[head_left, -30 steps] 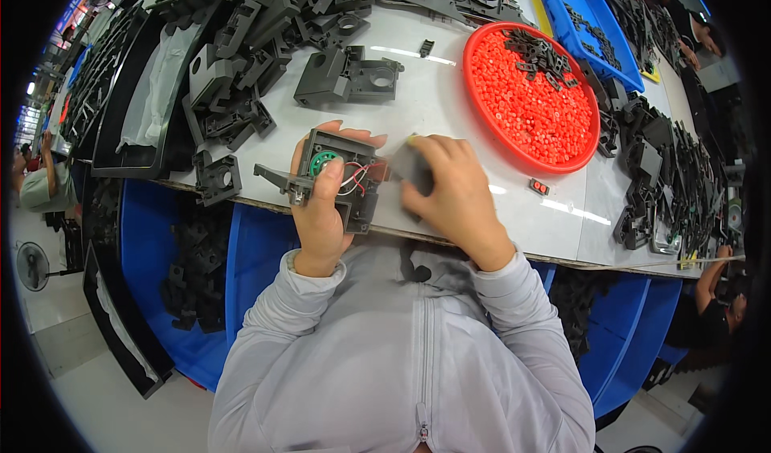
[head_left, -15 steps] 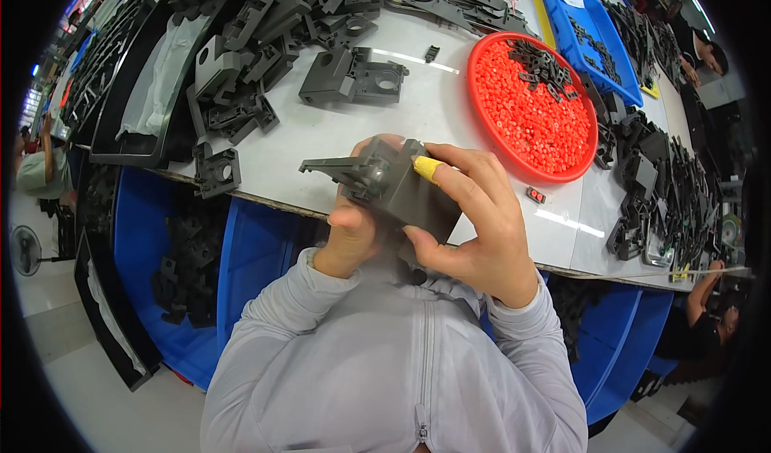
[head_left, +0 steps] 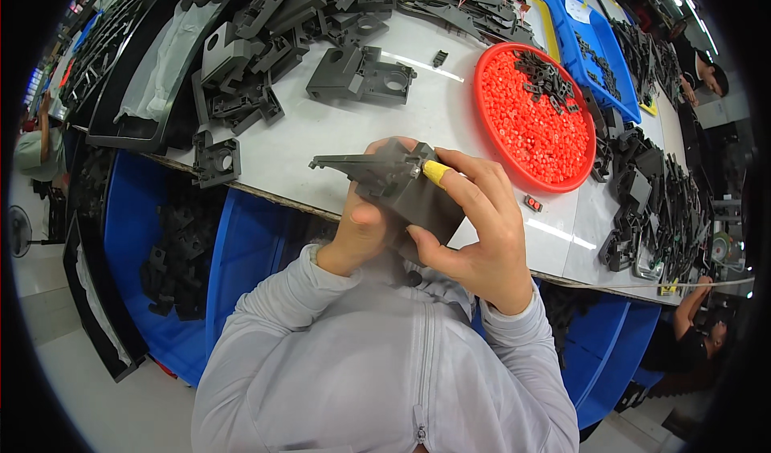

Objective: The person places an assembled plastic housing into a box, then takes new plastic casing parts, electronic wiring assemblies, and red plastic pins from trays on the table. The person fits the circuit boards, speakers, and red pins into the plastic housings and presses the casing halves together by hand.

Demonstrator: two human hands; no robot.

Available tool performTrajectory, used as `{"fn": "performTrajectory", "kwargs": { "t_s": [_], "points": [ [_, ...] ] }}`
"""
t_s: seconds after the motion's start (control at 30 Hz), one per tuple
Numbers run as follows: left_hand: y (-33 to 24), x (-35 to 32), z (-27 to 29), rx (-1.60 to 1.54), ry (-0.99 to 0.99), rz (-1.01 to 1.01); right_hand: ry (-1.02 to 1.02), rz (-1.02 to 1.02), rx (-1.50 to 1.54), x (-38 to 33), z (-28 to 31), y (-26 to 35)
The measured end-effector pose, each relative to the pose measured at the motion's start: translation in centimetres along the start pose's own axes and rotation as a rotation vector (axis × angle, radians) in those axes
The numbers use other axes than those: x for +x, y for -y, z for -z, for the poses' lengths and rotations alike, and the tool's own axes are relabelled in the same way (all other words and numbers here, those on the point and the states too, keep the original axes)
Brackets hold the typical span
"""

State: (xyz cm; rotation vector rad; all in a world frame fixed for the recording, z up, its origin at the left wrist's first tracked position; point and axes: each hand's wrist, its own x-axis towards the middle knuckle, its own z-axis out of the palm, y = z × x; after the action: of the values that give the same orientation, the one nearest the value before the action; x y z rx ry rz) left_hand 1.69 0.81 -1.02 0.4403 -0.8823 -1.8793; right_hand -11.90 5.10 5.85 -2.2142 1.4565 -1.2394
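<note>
Between both my hands, close to my chest at the table's front edge, is a dark grey moulded plastic housing. A thin arm of it sticks out to the left. My left hand grips it from the left and beneath, with some fingers hidden behind the part. On its right side my right hand is closed round it, the thumb low and the index finger, wrapped in yellow tape, pressing near the top edge. A similar grey housing with a round hole lies on the table beyond my hands.
A red round tray holds small red pieces and some black ones. Grey housings are heaped at the left. A blue bin stands at the far right. A small black part with red inserts lies near my right hand. Blue crates sit below.
The view has shifted slightly. The housing has turned a little in my hands, and its top now shows more sharply. Both hands keep their hold.
</note>
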Motion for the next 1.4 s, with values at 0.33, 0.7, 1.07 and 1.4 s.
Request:
{"fn": "performTrajectory", "kwargs": {
  "t_s": [0.33,0.7,1.07,1.4],
  "points": [
    [0.4,0.0,0.3,0.019,-0.022,0.045,0.074,-0.047,-0.015,0.1,-0.4,-0.2],
    [0.1,0.0,1.0,-0.012,-0.102,0.059,0.080,-0.164,0.093,-2.3,-1.1,-1.2],
    [0.1,0.0,1.2,0.052,-0.062,0.074,-0.072,-0.073,0.078,-2.3,-1.4,-1.8],
    [-0.5,0.3,0.0,0.000,-0.157,0.089,-0.114,-0.088,0.012,-2.1,-2.0,-1.5]
  ]
}}
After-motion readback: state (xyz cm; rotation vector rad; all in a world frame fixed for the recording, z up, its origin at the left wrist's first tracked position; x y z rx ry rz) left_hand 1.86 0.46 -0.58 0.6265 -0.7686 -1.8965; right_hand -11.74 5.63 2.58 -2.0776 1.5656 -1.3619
